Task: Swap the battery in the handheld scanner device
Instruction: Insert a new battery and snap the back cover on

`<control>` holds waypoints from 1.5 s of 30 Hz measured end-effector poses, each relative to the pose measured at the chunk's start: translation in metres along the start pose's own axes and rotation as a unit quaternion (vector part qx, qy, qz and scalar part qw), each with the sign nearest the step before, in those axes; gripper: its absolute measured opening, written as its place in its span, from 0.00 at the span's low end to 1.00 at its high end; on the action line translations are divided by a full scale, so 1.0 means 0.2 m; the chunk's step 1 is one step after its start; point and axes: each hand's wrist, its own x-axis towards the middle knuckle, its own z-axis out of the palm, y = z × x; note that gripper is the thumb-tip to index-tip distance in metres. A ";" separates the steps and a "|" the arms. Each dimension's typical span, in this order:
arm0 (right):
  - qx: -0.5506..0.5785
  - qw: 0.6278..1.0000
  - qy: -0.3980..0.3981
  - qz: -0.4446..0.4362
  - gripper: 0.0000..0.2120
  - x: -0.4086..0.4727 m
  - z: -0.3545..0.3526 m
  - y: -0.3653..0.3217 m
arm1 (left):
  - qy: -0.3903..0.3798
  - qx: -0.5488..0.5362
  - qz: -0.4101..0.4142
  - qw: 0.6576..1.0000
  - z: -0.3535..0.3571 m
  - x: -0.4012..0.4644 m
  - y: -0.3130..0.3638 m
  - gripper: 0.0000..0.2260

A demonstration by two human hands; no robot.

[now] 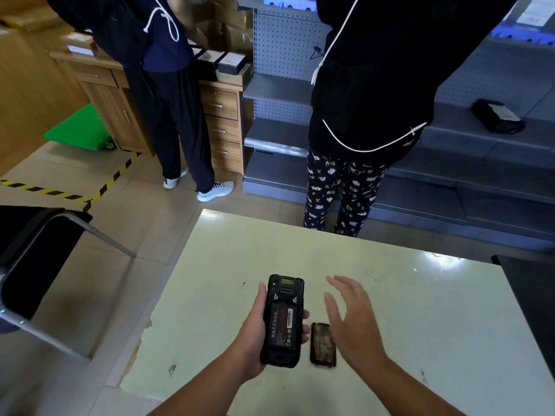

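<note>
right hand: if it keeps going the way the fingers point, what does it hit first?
Probably nothing soon. The open right hand points forward and slightly left over bare table, passing right of the scanner held in the left hand. The battery cover lies beside the palm, not ahead. Height above the table is unclear.

Shop/stockroom: pegboard shelving (282, 85), stacked cartons (237, 28)

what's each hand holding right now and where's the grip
The left hand holds the scanner by its long sides, back facing up, battery showing. The right hand is open and holds nothing, above the cover on the table.
</note>
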 end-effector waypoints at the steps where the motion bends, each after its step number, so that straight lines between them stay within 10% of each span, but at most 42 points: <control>1: -0.008 0.998 -0.010 0.061 0.18 0.01 0.01 0.07 | 0.003 0.012 0.001 1.000 -0.01 0.01 -0.01 0.39; 7: -0.098 0.955 -0.209 0.187 0.36 -0.02 0.23 0.32 | 0.046 0.016 -0.011 0.999 -0.11 0.12 -0.09 0.36; 20: -0.159 0.947 -0.194 0.200 0.31 -0.01 0.46 0.40 | 0.027 -0.015 -0.022 0.999 -0.16 0.20 -0.12 0.35; 26: -0.001 0.963 -0.202 0.180 0.12 0.08 0.34 0.38 | 0.025 -0.003 -0.020 0.999 -0.14 0.19 -0.08 0.36; 34: 0.218 0.974 0.004 0.057 0.08 0.37 -0.20 -0.09 | 0.006 0.013 0.007 1.000 -0.01 0.10 0.04 0.36; 45: 0.321 0.940 -0.115 -0.014 0.09 0.06 -0.22 -0.36 | -0.024 -0.019 0.035 0.999 0.14 0.02 0.10 0.35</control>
